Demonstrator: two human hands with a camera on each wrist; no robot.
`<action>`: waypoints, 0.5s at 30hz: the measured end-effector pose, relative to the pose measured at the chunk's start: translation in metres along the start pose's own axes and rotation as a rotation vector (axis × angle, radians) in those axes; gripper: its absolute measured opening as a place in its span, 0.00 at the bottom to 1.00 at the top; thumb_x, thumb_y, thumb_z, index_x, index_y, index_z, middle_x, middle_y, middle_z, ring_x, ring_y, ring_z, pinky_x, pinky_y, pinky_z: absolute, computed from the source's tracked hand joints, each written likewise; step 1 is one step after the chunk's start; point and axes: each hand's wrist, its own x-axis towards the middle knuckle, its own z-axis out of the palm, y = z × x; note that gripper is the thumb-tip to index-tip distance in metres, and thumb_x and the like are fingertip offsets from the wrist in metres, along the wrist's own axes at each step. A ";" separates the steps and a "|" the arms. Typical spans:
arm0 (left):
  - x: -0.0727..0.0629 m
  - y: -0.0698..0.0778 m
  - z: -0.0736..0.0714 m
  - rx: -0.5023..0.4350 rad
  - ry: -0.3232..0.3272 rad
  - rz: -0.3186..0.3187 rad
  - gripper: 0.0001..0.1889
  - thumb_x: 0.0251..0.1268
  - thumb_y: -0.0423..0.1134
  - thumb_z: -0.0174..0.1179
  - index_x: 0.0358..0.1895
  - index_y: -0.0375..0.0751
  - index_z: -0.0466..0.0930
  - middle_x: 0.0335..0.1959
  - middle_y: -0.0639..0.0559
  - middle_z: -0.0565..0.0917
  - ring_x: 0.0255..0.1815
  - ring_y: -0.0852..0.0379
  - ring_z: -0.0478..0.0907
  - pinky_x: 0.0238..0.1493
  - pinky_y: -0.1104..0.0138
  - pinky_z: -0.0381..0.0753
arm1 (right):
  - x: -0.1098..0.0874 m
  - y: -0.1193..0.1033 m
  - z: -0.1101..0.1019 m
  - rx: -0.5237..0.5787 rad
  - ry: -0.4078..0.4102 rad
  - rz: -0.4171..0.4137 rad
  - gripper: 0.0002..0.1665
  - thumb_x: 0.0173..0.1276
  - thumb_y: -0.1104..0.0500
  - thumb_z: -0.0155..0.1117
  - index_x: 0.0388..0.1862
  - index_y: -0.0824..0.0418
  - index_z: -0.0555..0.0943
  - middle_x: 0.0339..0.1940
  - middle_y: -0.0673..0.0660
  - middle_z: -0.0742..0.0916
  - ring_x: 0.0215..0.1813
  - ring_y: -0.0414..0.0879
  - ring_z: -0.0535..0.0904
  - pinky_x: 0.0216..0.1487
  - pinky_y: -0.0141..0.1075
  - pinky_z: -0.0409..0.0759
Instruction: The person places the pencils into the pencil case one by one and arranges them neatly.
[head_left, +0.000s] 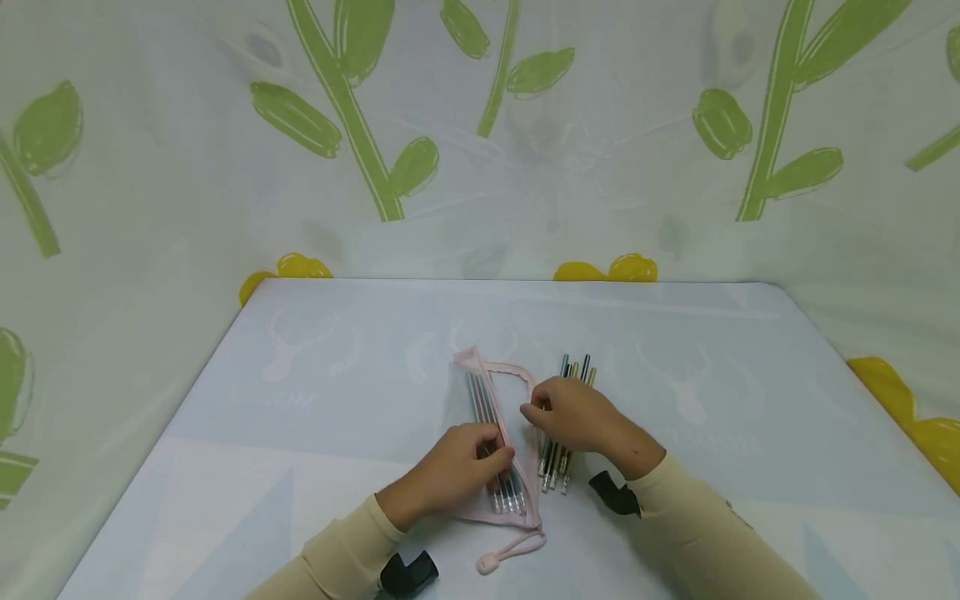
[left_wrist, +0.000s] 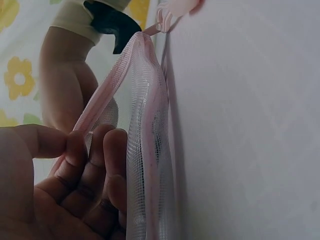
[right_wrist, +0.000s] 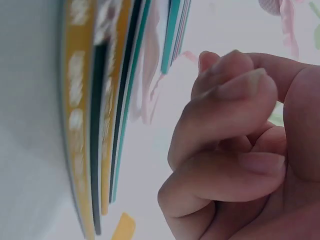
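Note:
A white mesh pencil pouch [head_left: 508,527] with pink zipper edging lies tilted on the table, several silver-looking pencils [head_left: 510,493] inside it. My left hand [head_left: 457,462] pinches one pink edge of the pouch between thumb and index finger, its other fingers curled against the mesh [left_wrist: 140,165]. At the opposite edge, my right hand [head_left: 577,412] has curled fingers and seems to pinch the pink edging, though the contact is mostly hidden. Under and beside the right hand lie loose pencils [head_left: 553,471] in gold, dark and teal, seen close in the right wrist view as striped shafts [right_wrist: 77,125].
A pink pull cord [head_left: 517,548] trails from the pouch toward the table's front. Dark wrist straps [head_left: 408,575] hang under both sleeves. The pale table [head_left: 337,392] meets a leaf-patterned curtain [head_left: 525,167] at its back edge.

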 end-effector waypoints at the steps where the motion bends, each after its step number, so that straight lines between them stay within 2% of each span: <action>1: 0.000 0.000 0.000 0.003 0.001 0.000 0.12 0.73 0.38 0.53 0.29 0.42 0.79 0.24 0.55 0.82 0.23 0.62 0.78 0.28 0.71 0.78 | -0.002 0.002 -0.001 -0.006 0.005 0.004 0.19 0.71 0.54 0.61 0.19 0.55 0.78 0.14 0.46 0.73 0.18 0.39 0.68 0.21 0.31 0.66; 10: -0.002 -0.001 0.000 -0.002 0.002 -0.015 0.12 0.72 0.38 0.52 0.30 0.41 0.79 0.25 0.55 0.83 0.24 0.61 0.80 0.29 0.70 0.78 | -0.010 0.017 -0.009 -0.022 0.011 0.028 0.16 0.72 0.54 0.61 0.23 0.56 0.80 0.17 0.48 0.76 0.21 0.40 0.70 0.23 0.34 0.69; 15: 0.000 -0.001 -0.001 -0.010 -0.004 -0.051 0.12 0.70 0.38 0.49 0.30 0.41 0.79 0.25 0.55 0.84 0.25 0.60 0.80 0.30 0.69 0.77 | -0.010 0.023 -0.014 -0.018 0.027 0.042 0.15 0.72 0.53 0.61 0.24 0.56 0.81 0.17 0.48 0.76 0.21 0.41 0.70 0.23 0.34 0.70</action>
